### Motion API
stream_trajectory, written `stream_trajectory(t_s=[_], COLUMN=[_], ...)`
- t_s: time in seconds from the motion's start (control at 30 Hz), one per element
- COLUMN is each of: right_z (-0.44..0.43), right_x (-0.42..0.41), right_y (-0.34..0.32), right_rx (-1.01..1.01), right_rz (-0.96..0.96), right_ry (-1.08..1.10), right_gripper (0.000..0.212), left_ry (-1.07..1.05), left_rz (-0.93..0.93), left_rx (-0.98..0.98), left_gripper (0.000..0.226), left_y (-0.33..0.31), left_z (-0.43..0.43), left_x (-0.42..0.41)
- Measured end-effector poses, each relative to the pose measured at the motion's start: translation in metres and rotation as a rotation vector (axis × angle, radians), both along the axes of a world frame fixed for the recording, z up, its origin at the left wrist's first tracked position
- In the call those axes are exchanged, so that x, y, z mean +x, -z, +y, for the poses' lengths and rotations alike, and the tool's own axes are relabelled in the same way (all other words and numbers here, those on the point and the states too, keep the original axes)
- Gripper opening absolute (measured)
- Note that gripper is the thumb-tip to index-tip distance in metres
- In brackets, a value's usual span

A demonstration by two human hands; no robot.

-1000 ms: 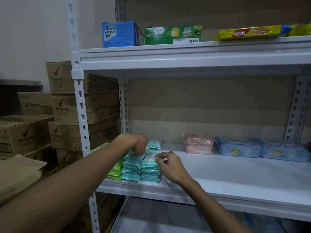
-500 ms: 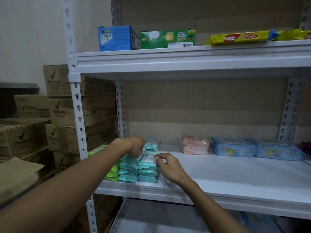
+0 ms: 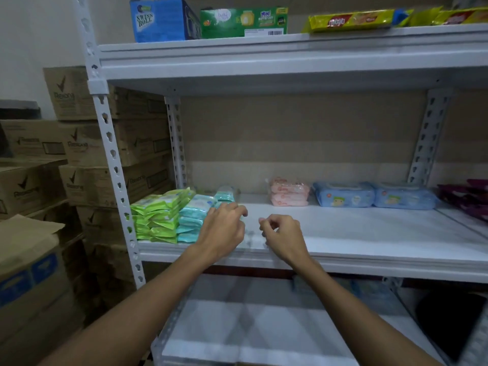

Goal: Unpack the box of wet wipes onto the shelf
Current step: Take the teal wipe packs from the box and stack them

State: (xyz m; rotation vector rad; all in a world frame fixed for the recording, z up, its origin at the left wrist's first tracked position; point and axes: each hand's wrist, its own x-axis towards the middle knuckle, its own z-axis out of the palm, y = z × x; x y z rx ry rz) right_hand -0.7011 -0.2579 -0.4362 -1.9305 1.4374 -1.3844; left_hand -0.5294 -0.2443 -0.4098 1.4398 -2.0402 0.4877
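Wet wipes packs in teal point(image 3: 194, 220) sit stacked in piles at the left end of the middle shelf point(image 3: 369, 233), pressed against a stack of green packs point(image 3: 158, 216) that fills the corner by the front post point(image 3: 113, 165). One more teal pack point(image 3: 224, 195) lies further back, behind the front piles.

The left hand point(image 3: 224, 228) hovers just in front of the teal piles, back of the hand up, fingers bent downward and loosely spread; it grips nothing, and whether the fingertips touch the nearest pack cannot be told. The right hand point(image 3: 284, 236) hangs beside it over bare shelf, curled with thumb and fingers drawn close together, and nothing shows between them. The two hands are near each other but apart.

Toward the back of the same shelf lies a short stack of pink packs point(image 3: 289, 192), and right of it two larger blue packs point(image 3: 375, 198) side by side. Dark purple packets point(image 3: 467, 199) lie at the far right edge.

On the upper shelf point(image 3: 290, 56) stand a blue Swiss Roll box point(image 3: 158, 21) and a green box point(image 3: 243, 22) touching it, with long yellow wafer packets point(image 3: 351, 21) to the right. Brown cartons point(image 3: 79, 143) are stacked left of the rack, and an opened carton point(image 3: 29, 260) with a raised flap sits nearest at lower left.
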Motion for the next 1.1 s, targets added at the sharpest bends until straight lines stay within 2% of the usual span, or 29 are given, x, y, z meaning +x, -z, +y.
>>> stream_trajectory(t_s=[0.27,0.4,0.67,0.83,0.93,1.03,1.1], right_z=[0.039,0.065,0.102,0.111,0.115,0.119,0.126], right_x=[-0.034,-0.043,-0.056,-0.064,-0.067,-0.068,-0.067], right_y=[0.03,0.071,0.186,0.235,0.265,0.302,0.322], right_rx=[0.045,0.056,0.389,0.491,0.552,0.614,0.685], right_rz=[0.029,0.027,0.078,0.147,0.159,0.272,0.379], right_ry=[0.03,0.006,-0.045,-0.023,-0.029,-0.033,-0.072], right_gripper=[0.045,0.044,0.037,0.038,0.04,0.044,0.033], left_ry=[-0.03,0.044,-0.039,-0.066,-0.064,0.003,0.052], left_rz=[0.113,0.134,0.179,0.199,0.206,0.141,0.018], left_rx=[-0.201,-0.142,0.391,0.541,0.694,0.979,1.233], left_gripper=[0.03,0.026,0.033,0.035,0.031,0.023,0.023], left_y=[0.046,0.099,0.243,0.281,0.309,0.331,0.347], left_z=[0.035,0.06,0.098,0.108,0.108,0.12,0.133], left_x=[-0.033,-0.046,-0.058,-0.062,-0.061,-0.063,-0.064])
